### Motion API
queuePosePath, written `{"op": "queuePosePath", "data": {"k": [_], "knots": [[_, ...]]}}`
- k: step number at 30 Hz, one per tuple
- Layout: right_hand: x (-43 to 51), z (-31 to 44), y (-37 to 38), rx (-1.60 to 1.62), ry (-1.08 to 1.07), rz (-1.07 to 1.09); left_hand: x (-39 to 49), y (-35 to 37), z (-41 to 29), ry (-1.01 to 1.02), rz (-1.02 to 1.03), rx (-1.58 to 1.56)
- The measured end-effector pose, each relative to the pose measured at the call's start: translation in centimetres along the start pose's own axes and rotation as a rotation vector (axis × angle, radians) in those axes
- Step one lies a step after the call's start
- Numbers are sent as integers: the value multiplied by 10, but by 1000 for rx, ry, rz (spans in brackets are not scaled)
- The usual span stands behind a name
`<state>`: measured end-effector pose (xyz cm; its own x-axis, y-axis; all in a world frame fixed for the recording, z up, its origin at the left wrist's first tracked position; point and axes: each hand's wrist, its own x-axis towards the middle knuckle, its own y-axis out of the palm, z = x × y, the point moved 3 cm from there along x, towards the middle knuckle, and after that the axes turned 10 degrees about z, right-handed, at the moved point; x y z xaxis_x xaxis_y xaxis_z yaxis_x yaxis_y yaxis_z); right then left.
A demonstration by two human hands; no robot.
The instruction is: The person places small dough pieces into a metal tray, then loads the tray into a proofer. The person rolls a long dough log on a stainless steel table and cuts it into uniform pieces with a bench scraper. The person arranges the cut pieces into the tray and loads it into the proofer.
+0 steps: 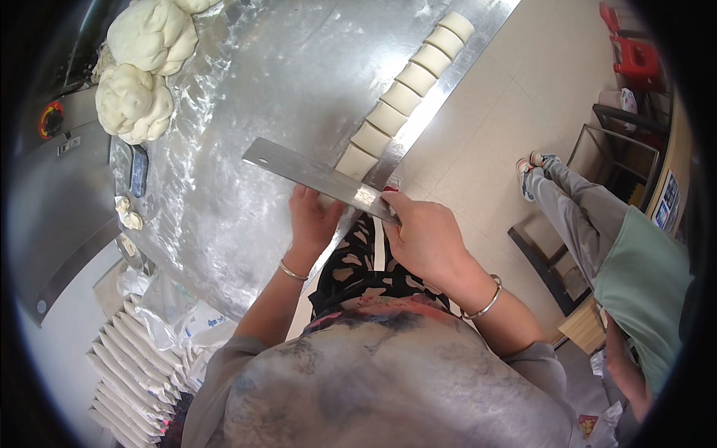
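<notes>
My right hand [428, 238] grips the handle end of a wide flat metal blade [305, 171], which bears a small hole near its far corner. The blade crosses the near end of a row of cut white dough pieces [386, 117], lying along the edge of the steel worktable [269, 89]. Just on the near side of the blade is my left hand [313, 215]. A pale bit of dough [326, 200] shows between its thumb and fingers; the blade hides the rest of it and some fingertips.
Large dough lumps [134, 98] rest at the table's far left, beside a blue-grey bar-shaped object [138, 171] and dough scraps [129, 214]. An emergency-stop button [51, 119] is on the machine at left. Packed bags [131, 369] are stacked lower left. Another person [638, 269] stands at right.
</notes>
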<state>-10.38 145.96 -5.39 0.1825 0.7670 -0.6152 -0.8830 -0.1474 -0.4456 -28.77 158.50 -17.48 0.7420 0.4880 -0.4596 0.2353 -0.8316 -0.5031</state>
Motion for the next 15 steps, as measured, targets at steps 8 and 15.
{"op": "queuePosePath", "data": {"k": [8, 15], "knots": [[14, -11, 28, -45, 49, -74, 0, -7, -18, 114, -74, 78], [31, -18, 40, -83, 153, -12, 3, -7, -18, 35, -40, 118]]}}
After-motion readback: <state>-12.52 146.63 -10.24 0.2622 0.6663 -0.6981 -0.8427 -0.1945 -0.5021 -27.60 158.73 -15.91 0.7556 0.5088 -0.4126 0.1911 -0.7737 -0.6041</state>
